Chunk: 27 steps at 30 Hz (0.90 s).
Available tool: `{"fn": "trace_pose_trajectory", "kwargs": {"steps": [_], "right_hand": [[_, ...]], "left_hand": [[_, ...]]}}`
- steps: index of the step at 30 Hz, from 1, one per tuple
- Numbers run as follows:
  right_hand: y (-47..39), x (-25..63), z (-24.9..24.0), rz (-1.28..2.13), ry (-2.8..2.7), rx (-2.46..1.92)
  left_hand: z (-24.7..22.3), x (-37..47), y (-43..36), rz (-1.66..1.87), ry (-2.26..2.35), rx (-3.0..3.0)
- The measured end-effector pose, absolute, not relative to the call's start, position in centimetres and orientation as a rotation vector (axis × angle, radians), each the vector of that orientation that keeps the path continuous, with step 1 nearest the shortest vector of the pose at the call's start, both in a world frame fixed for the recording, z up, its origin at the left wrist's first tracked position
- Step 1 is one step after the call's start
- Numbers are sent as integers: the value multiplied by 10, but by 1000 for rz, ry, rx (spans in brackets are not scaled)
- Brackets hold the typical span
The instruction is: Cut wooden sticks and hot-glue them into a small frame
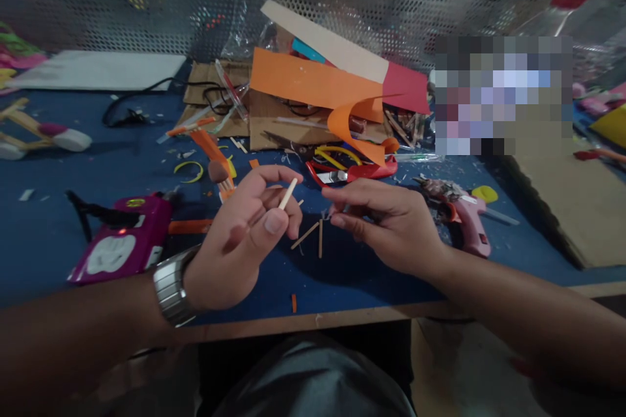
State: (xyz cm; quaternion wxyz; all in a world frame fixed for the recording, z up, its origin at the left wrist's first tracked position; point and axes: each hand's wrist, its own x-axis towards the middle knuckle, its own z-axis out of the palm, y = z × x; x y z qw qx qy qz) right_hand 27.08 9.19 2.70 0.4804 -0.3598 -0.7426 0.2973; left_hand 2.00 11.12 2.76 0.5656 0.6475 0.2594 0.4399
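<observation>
Between thumb and fingers, my left hand (pixel 254 228) grips a short, pale wooden stick (pixel 288 194), its free end tilted up to the right. To the right, my right hand (pixel 391 221) is closed in a pinch. A faint wispy bit shows at its fingertips, too small to name. Two thin wooden sticks (pixel 320 238) lie on the blue tabletop (pixel 274 287) between my hands. Just beyond my right hand are red-handled cutters (pixel 362 172).
A pink glue gun (pixel 467 215) lies on the right, near a cardboard sheet (pixel 562 189). At left sits a purple device (pixel 124 241) with a lit red light. Orange paper strips (pixel 313 81) and cardboard pieces (pixel 264 124) fill the back, before a perforated metal screen (pixel 171 6).
</observation>
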Motion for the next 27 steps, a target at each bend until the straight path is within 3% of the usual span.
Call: {"fn": "trace_pose_trajectory", "kwargs": {"steps": [6,13,15,17,22,27], "right_hand": [[93,270,31,1026,-1914,-677],[87,272,31,1927,-1981,-372],[85,271,32,2018,-1955,-413],[86,270,34,1856,-1825,-619],[98,269,27,960,-1768,-963],[102,265,14,764,-2185,-773]], "left_hand": [[28,21,111,1084,622,1552],[29,21,111,1075,618,1540],[28,21,111,1076,623,1546],[27,20,112,1081,628,1555],[25,19,113,1105,614,1567],[25,21,113,1128,628,1568]]}}
